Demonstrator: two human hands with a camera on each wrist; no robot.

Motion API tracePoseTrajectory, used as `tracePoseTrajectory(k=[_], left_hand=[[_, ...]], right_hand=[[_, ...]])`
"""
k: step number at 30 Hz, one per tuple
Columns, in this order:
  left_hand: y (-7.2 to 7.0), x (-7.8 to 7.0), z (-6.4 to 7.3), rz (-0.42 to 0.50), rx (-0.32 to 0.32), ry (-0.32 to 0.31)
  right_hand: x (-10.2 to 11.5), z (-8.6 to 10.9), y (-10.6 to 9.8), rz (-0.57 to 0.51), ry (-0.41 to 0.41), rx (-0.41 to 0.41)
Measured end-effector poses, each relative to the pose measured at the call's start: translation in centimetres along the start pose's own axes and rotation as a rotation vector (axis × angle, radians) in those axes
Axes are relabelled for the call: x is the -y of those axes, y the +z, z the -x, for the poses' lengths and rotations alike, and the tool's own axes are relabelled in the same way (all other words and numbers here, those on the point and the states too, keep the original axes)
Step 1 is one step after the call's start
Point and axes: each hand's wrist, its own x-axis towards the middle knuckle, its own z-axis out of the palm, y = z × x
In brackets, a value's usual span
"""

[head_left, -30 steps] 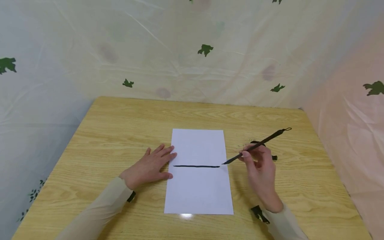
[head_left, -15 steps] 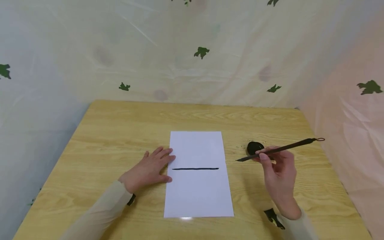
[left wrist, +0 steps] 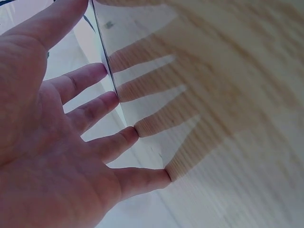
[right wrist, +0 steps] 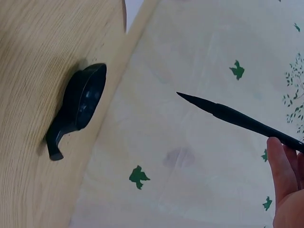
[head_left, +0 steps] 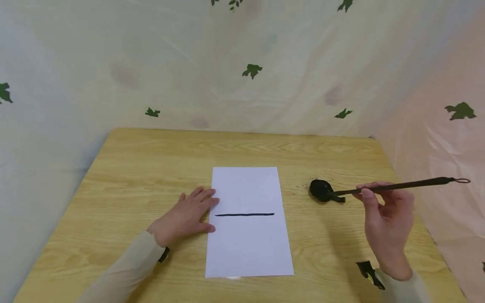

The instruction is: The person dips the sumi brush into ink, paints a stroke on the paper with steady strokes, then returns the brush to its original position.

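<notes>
My right hand pinches a dark calligraphy brush between thumb and fingers, its looped end pointing right. In the head view the tip overlaps a small black ink dish with a stub handle; the right wrist view shows the brush tip held clear above the dish. A sheet of white paper bears one black horizontal stroke across its middle. My left hand lies with fingers spread, the fingertips resting on the paper's left edge and the table beside it.
The wood-grain table carries a few dark ink specks around the dish. Pale curtains with green bird prints stand behind and at both sides of the table.
My right hand has carried the brush rightward from the paper's right edge to the ink dish, with the brush swung flatter. My left hand has stayed at the paper.
</notes>
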Motion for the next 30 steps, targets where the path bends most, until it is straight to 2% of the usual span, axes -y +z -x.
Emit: tracePoseTrajectory(k=[3,9,14,18,20,25,30], left_hand=[[0.1,0.0,0.1,0.003,-0.007,-0.003],[0.3,0.0,0.2,0.007,-0.02,0.004],[0.4,-0.1,0.1,0.01,-0.01,-0.007],[0.4,-0.2,0.0,0.01,0.002,-0.013],[0.5,-0.2,0.0,0.008,0.003,-0.01],[0.5,-0.3,0.1,0.013,0.0,-0.007],[0.5,-0.4,0.3,0.016,-0.003,-0.009]], right_hand=[[-0.2,0.0,-0.6,0.017,0.001,-0.009],[-0.6,0.1,-1.8,0.189,-0.021,0.013],[-0.9,0.4,-2.6,0.446,-0.013,0.071],[-1.1,0.8,-3.4,0.68,-0.018,0.181],[-1.2,0.9,-3.6,0.717,-0.042,0.236],[-2.6,1.4,-4.6,0.705,-0.149,0.305],[-4.0,2.2,-6.3,0.827,-0.209,0.442]])
